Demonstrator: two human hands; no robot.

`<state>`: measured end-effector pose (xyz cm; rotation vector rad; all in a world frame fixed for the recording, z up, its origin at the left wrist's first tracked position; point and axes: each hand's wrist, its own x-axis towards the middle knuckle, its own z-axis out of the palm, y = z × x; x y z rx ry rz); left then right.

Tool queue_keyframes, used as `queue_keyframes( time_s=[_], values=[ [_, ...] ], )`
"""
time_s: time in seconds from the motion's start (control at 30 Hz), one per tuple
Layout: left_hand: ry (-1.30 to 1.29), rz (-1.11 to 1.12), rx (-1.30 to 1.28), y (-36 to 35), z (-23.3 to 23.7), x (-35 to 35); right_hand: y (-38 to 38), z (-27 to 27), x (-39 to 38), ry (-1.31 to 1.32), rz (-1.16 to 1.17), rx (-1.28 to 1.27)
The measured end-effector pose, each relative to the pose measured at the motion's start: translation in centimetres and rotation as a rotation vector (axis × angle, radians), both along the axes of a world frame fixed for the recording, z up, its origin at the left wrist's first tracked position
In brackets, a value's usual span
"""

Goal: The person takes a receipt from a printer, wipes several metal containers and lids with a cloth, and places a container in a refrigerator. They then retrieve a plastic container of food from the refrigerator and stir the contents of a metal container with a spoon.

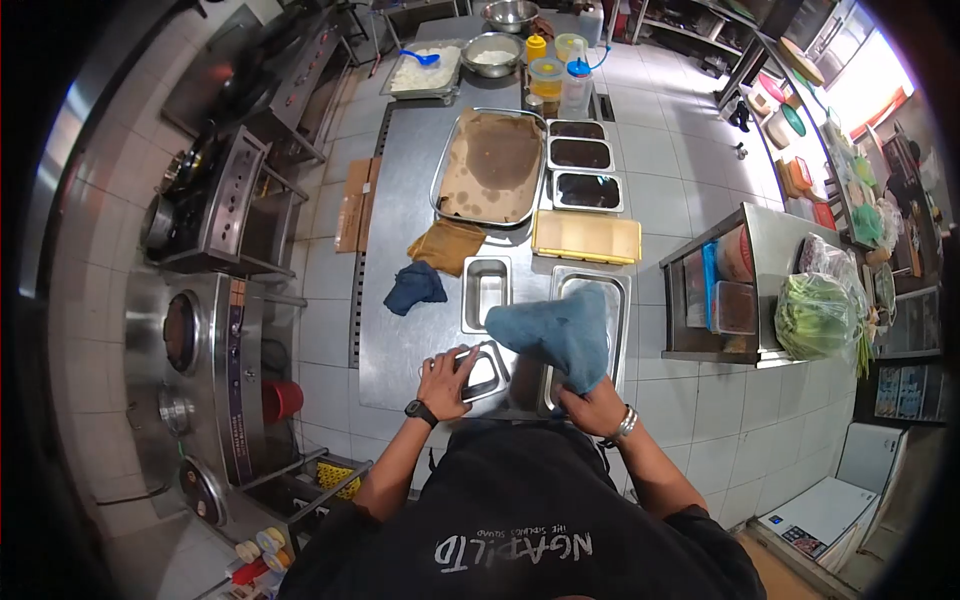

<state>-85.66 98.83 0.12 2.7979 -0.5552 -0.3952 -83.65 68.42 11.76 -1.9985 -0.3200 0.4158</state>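
Nearest to the wearer, at the near end of the steel surface (400,345), both hands are at work. Taking straight ahead of the wearer as twelve, the left hand (445,387) is at eleven, its fingers partly spread over the left side of a small metal pan (488,374). The right hand (592,408), at one, has its fingers closed on the lower end of a light blue cloth (565,335); the cloth covers part of them, so I can't tell how every fingertip sits. The cloth fans up and to the left, over part of a long metal tray (622,312) and close to the small pan.

Just beyond the small pan, towards twelve, lies a deeper metal pan (487,290). At eleven there's a crumpled navy cloth (414,288), with a mustard cloth (446,246) a bit farther on. Past the long tray, at about one, sits a yellow-rimmed tray (586,237). Beyond it runs a row of three metal containers (586,190) with dark contents, and to their left, at twelve, a large tray (493,165) lined with stained brown paper.

At the far end stand a tub of yellow liquid (546,80), a yellow bottle (536,48) and a bowl of something white (493,56). At eleven, a blue utensil (420,60) rests on a tray of white food (424,74).
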Motion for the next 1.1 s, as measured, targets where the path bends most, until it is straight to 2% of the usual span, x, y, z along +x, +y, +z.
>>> queue_keyframes(
  time_s=[0.07, 0.13, 0.17, 0.2, 0.23, 0.27, 0.3, 0.33, 0.4, 0.43, 0.47, 0.5, 0.53, 0.57, 0.63, 0.67, 0.8, 0.87, 0.9, 0.93, 1.0, 1.03, 1.1],
  values=[
    [0.025, 0.1, 0.034, -0.5, 0.6, -0.4, -0.7, 2.5, -0.5, -0.085, 0.022, 0.053],
    [0.017, 0.168, -0.009, -1.1, 2.1, -1.4, -0.8, 6.0, -0.8, -0.091, 0.191, 0.138],
    [0.054, 0.284, -0.112, -1.1, 2.5, -1.9, -0.9, 5.7, -0.9, -0.274, 0.279, 0.14],
    [0.093, 0.404, -0.214, -1.0, 2.8, -2.6, -1.1, 5.4, -1.2, -0.269, 0.28, 0.15],
    [0.065, 0.441, -0.353, -0.9, 2.8, -3.0, -1.4, 5.1, -1.5, -0.24, 0.426, 0.195],
    [0.065, 0.448, -0.346, -0.9, 2.9, -3.3, -1.5, 4.6, -1.7, -0.212, 0.573, 0.24],
    [0.041, 0.524, -0.454, -1.3, 3.3, -3.4, -1.5, 2.8, -2.0, -0.079, 0.64, 0.288],
    [0.013, 0.597, -0.565, -1.8, 3.7, -3.3, -1.2, 2.1, -1.9, -0.079, 0.643, 0.293],
    [0.007, 0.644, -0.612, -2.6, 4.4, -2.8, -0.3, 0.9, -1.6, 0.084, 0.706, 0.268],
    [-0.07, 0.659, -0.487, -3.1, 4.8, -2.5, 0.1, 0.1, -2.5, 0.45, 0.56, 0.495],
    [-0.147, 0.674, -0.358, -3.5, 5.2, -2.1, 0.7, -0.7, -3.0, 0.455, 0.575, 0.493],
    [-0.116, 0.747, -0.251, -4.0, 6.1, -1.7, 1.3, -1.2, -3.3, 0.528, 0.461, 0.649],
    [-0.12, 0.767, -0.249, -3.7, 5.7, -1.7, 1.7, -1.7, -3.7, 0.603, 0.345, 0.798],
    [-0.122, 0.812, -0.152, -3.1, 4.8, -1.6, 1.7, -2.3, -3.9, 0.664, 0.277, 0.792],
    [-0.101, 0.883, -0.028, -1.7, 3.0, -1.5, 1.6, -2.2, -3.9, 0.614, 0.23, 0.779],
    [-0.103, 0.899, -0.027, -1.0, 2.1, -1.5, 1.6, -2.2, -3.9, 0.557, 0.169, 0.769],
    [-0.055, 0.941, 0.01, 0.7, 0.1, -1.2, 0.8, -3.5, -3.9, 0.62, 0.073, 0.772],
    [-0.068, 0.925, -0.004, 0.9, -0.6, -1.1, 0.7, -3.6, -3.4, 0.594, 0.092, 0.609],
    [-0.058, 0.918, -0.022, 0.9, -0.8, -1.0, 1.5, -3.8, -3.3, 0.573, 0.042, 0.717],
    [-0.058, 0.919, -0.022, 0.9, -0.9, -1.1, 1.8, -3.9, -3.1, 0.573, 0.042, 0.716],
    [-0.094, 0.887, -0.028, 0.8, -1.1, -1.1, 2.4, -3.6, -2.4, 0.74, -0.069, 0.604],
    [-0.093, 0.885, -0.027, 0.7, -0.9, -1.1, 2.1, -5.9, -2.5, 0.74, -0.071, 0.605],
    [-0.081, 0.892, -0.055, 0.6, -0.3, -1.0, 2.1, -15.0, -2.5, 0.103, 0.257, -0.004]
  ],
)
